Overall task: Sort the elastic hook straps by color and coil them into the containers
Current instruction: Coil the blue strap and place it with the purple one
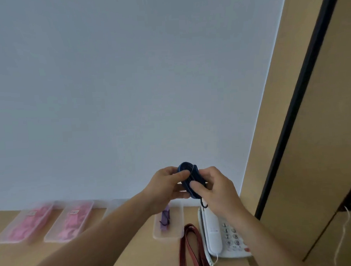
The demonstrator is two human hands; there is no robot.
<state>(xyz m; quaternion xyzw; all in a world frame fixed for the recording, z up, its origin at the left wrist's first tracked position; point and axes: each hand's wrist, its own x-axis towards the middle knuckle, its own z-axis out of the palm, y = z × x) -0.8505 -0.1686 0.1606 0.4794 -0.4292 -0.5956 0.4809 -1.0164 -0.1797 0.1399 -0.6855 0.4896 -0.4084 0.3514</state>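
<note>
blue strap point(190, 180): soft, springy coil, light
grip: left hand point(167, 186) and right hand point(216, 188) both pinching it
hold: across the loops, or it'll unwind

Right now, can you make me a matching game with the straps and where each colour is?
Things:
1 blue strap
2 red strap
3 purple strap
4 pink straps

Places:
A in the two leftmost containers
B loose on the table beside the phone
C coiled, held by the left hand and right hand
D in the container nearest the phone

Pairs: 1-C, 2-B, 3-D, 4-A
</note>
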